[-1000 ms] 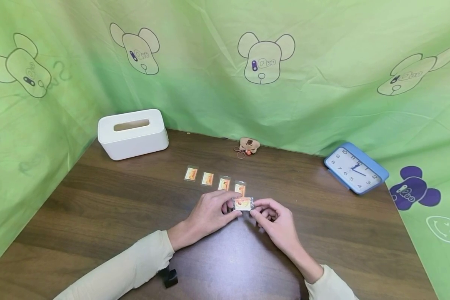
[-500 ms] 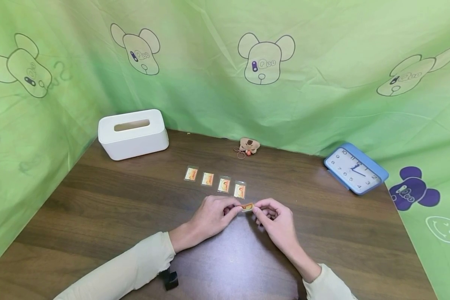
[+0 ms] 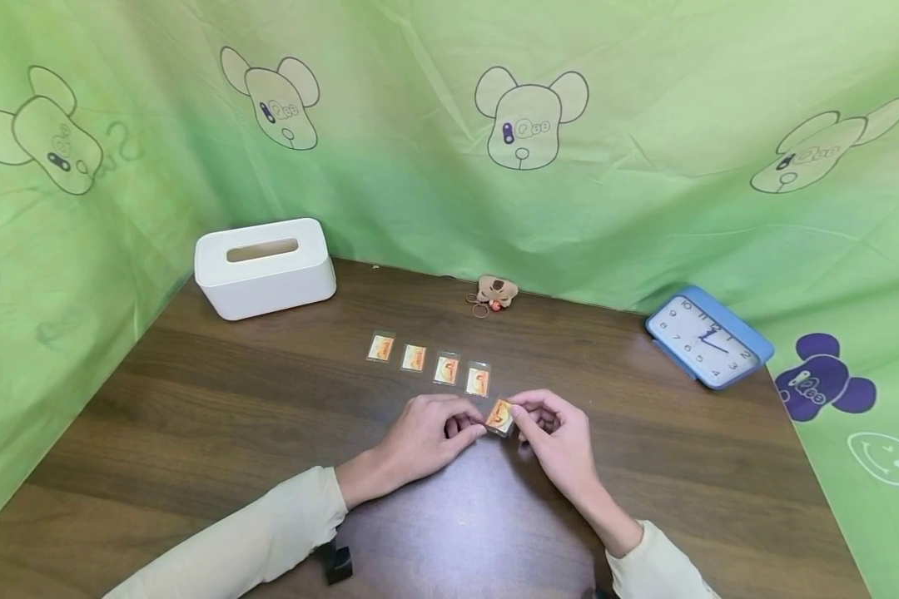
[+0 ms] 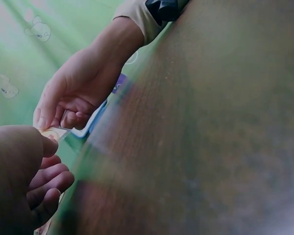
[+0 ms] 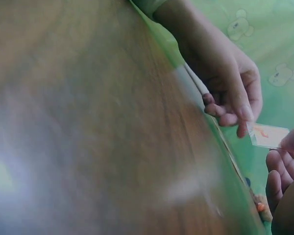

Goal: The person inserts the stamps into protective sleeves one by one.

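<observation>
A small orange-and-yellow picture card (image 3: pixel 500 415) in a clear plastic sleeve is held between the two hands over the wooden table. My right hand (image 3: pixel 559 437) pinches its right side between thumb and fingers. Thumb and forefinger of my left hand (image 3: pixel 425 431) close on the lower left corner; the right wrist view shows them at the end of the clear sleeve (image 5: pixel 269 135). Just beyond the hands lies a slanting row of several similar sleeved cards, the nearest card (image 3: pixel 478 379) at its right end. In the left wrist view the left thumb hides part of the held card (image 4: pixel 54 133).
A white tissue box (image 3: pixel 265 270) stands at the back left of the table (image 3: pixel 217 416). Near the back edge lies a brown plush keyring (image 3: pixel 496 291) with a red bead. A blue clock (image 3: pixel 710 337) leans at the right. Green printed cloth (image 3: pixel 389 150) hangs behind.
The held card has been turned from lying sideways to standing more upright, its printed face now tilted into view. The left hand has drawn back slightly from the row of cards, uncovering it.
</observation>
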Tool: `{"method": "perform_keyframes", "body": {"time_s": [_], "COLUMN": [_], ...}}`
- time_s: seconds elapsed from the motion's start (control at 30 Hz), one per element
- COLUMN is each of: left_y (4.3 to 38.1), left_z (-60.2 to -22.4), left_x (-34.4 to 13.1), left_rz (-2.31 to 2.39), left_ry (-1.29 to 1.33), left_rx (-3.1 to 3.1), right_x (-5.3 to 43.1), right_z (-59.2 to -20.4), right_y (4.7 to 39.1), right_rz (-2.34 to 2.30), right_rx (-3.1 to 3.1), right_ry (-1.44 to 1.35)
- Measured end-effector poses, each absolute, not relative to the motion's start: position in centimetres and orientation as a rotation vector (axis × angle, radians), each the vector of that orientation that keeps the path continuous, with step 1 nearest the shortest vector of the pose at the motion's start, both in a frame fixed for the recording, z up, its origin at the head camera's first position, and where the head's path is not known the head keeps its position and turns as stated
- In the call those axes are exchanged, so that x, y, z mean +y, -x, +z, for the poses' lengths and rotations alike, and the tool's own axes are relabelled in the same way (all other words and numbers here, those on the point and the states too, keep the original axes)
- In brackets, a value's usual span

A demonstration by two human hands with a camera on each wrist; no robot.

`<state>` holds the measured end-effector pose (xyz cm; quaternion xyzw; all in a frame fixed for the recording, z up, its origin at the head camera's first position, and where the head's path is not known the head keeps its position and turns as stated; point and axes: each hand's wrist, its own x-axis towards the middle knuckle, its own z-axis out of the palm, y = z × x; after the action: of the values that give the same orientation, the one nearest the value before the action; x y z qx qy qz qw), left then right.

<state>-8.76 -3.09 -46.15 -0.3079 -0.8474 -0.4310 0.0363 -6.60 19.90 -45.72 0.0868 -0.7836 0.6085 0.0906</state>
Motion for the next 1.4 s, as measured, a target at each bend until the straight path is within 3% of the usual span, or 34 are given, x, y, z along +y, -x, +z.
{"method": "perform_keyframes", "body": {"time_s": [0.77, 1.4], "left_y": [8.0, 8.0], "left_z": [-47.0, -47.1], "left_x": [-5.1, -5.2], "left_rz": [-1.361, -1.357], "left_ry": [1.009, 1.018], "left_rx": [-2.579, -2.596], "right_x": [21.9, 22.2], "right_z": [-46.4, -47.3], "right_y": [11.1, 13.2], "right_rz": [1.594, 1.033], "right_rx": [-2.518, -2.633], "right_ry": [-0.224, -0.331]}}
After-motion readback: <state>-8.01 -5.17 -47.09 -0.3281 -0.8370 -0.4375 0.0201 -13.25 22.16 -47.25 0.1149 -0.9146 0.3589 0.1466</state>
